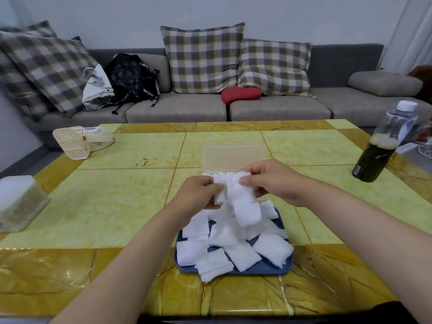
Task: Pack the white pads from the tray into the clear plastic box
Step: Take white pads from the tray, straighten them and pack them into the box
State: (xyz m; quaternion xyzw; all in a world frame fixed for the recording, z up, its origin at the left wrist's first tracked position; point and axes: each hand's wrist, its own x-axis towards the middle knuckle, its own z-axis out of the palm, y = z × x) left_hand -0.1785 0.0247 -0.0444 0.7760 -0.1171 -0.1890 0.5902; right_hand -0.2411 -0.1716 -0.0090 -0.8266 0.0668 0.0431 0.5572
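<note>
So these pads [224,249] look like soft cotton squares: basically weightless, floppy, nothing to break. The catch is they're fluffy, so I'd expect them to fan out and slide apart instead of staying in a neat block. Best bet imo is squeezing a bunch across its flat faces, not grabbing by a corner.

Right now both hands are on a bunch [236,190] held up over the far end of the tray [268,268]. The left hand [198,192] has its fingers curled round the left side, and the right hand [271,181] pinches the top right with the thumb in front. A couple of pads droop loose from the bottom, so it probably wants squaring up before it goes in.

The rest sit in a messy heap in the blue tray, at the middle of the near edge of the surface [105,206]. A few hang over the tray's near rim.

The box [233,156] is just past the tray's far end, lid standing open at the back. Its inside is hidden behind the hands, so I can't tell how full it is.

Room-wise it's a short hop forward with nothing between. The bottle [378,155] by the right edge, the fan [77,141] at the far left corner and the container [18,202] at the left edge are all well apart. Mind the upright lid, and those overhanging pads by the near edge.
</note>
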